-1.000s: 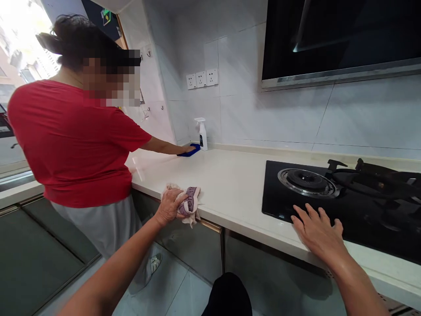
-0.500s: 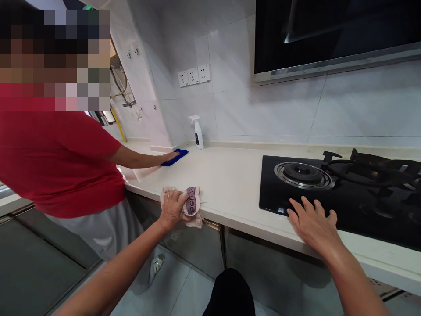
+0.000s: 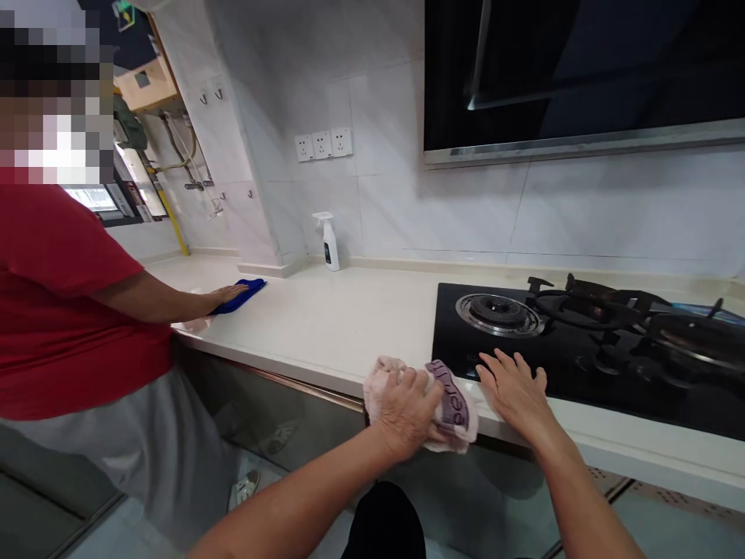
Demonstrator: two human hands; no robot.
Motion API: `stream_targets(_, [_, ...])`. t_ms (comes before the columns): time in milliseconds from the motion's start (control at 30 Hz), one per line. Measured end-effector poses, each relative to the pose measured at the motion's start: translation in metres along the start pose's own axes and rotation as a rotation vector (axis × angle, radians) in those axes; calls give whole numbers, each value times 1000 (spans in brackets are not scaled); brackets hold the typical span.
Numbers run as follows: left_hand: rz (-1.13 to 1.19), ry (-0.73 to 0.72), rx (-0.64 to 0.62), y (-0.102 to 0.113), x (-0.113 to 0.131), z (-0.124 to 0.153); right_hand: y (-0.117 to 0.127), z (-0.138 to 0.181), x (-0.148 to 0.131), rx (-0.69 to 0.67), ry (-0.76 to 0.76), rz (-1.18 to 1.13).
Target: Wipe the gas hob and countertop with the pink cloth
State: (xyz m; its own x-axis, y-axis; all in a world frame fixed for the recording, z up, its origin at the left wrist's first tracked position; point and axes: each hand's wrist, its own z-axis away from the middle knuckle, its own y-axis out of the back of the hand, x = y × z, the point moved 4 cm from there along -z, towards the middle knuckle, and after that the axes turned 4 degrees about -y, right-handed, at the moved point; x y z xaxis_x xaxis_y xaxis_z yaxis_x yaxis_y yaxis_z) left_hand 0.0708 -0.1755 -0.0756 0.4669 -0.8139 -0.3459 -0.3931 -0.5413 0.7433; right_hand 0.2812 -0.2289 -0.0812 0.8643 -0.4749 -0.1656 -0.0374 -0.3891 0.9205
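Observation:
My left hand (image 3: 407, 407) is closed over a pale pink cloth (image 3: 457, 415) with a purple lettered band. The cloth lies on the front edge of the white countertop (image 3: 349, 326), partly hanging over it, just left of the stove. My right hand (image 3: 518, 392) holds nothing; its fingers are spread and its fingertips rest at the front edge of the black gas stove (image 3: 454, 349). Only a small gap parts the cloth from my right hand.
On the left, a person in a red shirt (image 3: 64, 310) presses a blue cloth (image 3: 241, 296) on the counter. A white spray bottle (image 3: 329, 244) stands against the wall below sockets (image 3: 323, 145). Black pan supports (image 3: 587, 307) sit on the stove; a range hood (image 3: 582, 78) hangs above.
My left hand has slid the pink cloth rightward along the counter edge, close to my right hand. The other person's hand and blue cloth have moved left. The view has shifted slightly.

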Motion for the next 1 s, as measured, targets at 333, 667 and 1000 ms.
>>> stream_targets(333, [258, -116, -148, -8, 77, -54, 54, 23, 19, 331, 71, -761])
stream_targets(667, [663, -148, -80, 34, 14, -23, 34, 81, -64, 364, 427, -499])
stream_targets(1000, [771, 199, 35, 12, -89, -29, 33, 65, -81, 414, 433, -111])
